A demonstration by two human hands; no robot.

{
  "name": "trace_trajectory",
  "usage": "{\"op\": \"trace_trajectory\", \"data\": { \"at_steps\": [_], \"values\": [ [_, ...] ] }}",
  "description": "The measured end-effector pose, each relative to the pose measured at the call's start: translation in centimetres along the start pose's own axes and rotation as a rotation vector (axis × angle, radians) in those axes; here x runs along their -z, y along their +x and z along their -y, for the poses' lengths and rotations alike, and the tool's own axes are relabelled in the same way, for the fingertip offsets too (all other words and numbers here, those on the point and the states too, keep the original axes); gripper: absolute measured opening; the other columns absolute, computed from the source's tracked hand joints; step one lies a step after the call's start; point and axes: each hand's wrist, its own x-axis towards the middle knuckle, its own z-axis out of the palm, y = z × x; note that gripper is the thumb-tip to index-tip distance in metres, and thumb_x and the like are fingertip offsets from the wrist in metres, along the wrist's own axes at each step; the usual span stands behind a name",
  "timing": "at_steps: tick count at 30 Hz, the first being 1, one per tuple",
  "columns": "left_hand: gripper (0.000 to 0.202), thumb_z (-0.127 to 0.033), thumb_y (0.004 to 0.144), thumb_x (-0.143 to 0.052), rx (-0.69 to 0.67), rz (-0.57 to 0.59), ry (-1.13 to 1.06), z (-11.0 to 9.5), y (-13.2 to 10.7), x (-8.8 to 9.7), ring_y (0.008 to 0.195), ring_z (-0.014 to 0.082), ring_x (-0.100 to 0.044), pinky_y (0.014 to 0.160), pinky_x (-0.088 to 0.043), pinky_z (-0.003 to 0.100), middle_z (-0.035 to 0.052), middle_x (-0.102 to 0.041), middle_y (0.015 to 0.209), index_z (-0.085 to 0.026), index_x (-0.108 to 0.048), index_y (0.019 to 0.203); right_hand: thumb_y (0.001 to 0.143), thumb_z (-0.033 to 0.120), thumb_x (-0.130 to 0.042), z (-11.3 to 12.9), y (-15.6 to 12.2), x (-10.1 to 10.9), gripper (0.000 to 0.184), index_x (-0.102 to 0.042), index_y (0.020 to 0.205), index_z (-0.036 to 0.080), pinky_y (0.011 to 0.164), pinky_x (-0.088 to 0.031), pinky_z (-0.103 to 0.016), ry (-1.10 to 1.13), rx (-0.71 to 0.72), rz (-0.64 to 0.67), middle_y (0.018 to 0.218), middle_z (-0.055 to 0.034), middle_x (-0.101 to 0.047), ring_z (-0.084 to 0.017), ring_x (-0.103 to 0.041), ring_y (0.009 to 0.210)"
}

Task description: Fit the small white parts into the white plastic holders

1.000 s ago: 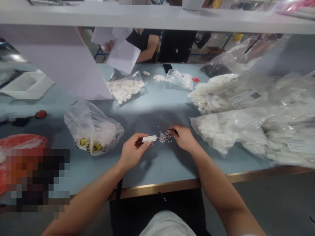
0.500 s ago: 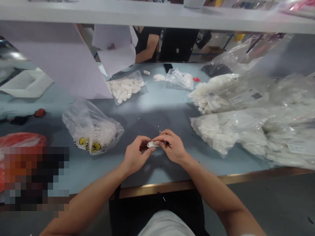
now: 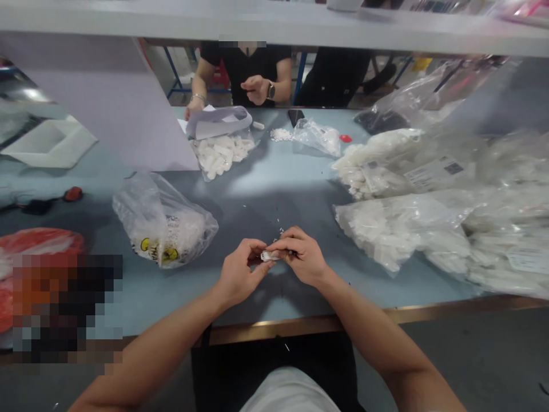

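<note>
Just above the blue-grey table (image 3: 274,189), my left hand (image 3: 240,273) pinches a small white plastic connector (image 3: 269,256) between thumb and fingers. My right hand (image 3: 300,254) meets it from the right, fingers closed on the same piece and pressing at its top. Whether the right fingers also hold a tiny pin is hidden. A few small white bits (image 3: 279,232) lie on the table just beyond my hands.
A clear bag with yellow smiley print (image 3: 165,226) lies to the left. Large bags of white parts (image 3: 412,217) are heaped on the right. Another bag of white pieces (image 3: 221,154) sits farther back. Across the table sits a person, whose hand (image 3: 256,88) is raised.
My right hand left the pile of small white bits and joined my left hand at the connector. The person opposite lowered the paper sheets onto the table.
</note>
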Motion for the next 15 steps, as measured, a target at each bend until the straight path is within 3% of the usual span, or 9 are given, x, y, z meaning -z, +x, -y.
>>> {"op": "trace_trajectory", "data": {
  "at_steps": [5, 8, 11, 15],
  "values": [
    [0.026, -0.027, 0.079, -0.065, -0.021, 0.003, 0.004, 0.0, -0.5, -0.3, 0.078, 0.0124, -0.068, 0.071, -0.056, 0.024, -0.0016, -0.067, 0.085, -0.022, -0.049, 0.098, 0.085, 0.02, -0.062, -0.1, 0.1, 0.6, 0.016, -0.073, 0.091, 0.029, 0.07, -0.047, -0.025, 0.028, 0.033, 0.062, 0.079, -0.0011, -0.058, -0.013, -0.055, 0.077],
    [0.021, -0.027, 0.08, -0.063, -0.052, 0.014, 0.078, -0.4, -1.2, -0.7, 0.074, 0.012, -0.068, 0.068, -0.055, 0.023, -0.0016, -0.067, 0.084, -0.022, -0.05, 0.095, 0.086, 0.024, -0.061, 0.0, 0.2, 1.8, 0.013, -0.073, 0.091, 0.026, 0.07, -0.047, -0.025, 0.075, 0.097, 0.188, 0.079, -0.0019, -0.059, -0.013, -0.056, 0.077],
    [0.015, -0.03, 0.082, -0.061, -0.09, 0.102, 0.169, -0.7, -2.0, -1.3, 0.07, 0.0126, -0.069, 0.065, -0.054, 0.022, -0.0019, -0.067, 0.078, -0.021, -0.052, 0.09, 0.088, 0.025, -0.059, 0.1, 0.3, 3.1, 0.013, -0.072, 0.091, 0.022, 0.068, -0.046, -0.024, 0.108, 0.157, 0.345, 0.078, -0.0029, -0.057, -0.012, -0.056, 0.075],
    [0.016, -0.033, 0.083, -0.061, -0.155, 0.124, 0.216, -0.3, -2.6, -1.8, 0.069, 0.0124, -0.069, 0.066, -0.053, 0.021, -0.001, -0.068, 0.079, -0.021, -0.053, 0.091, 0.089, 0.024, -0.058, 0.2, 0.4, 4.0, 0.014, -0.07, 0.091, 0.019, 0.068, -0.045, -0.023, 0.117, 0.191, 0.448, 0.079, -0.004, -0.056, -0.012, -0.054, 0.076]
  ]
}}
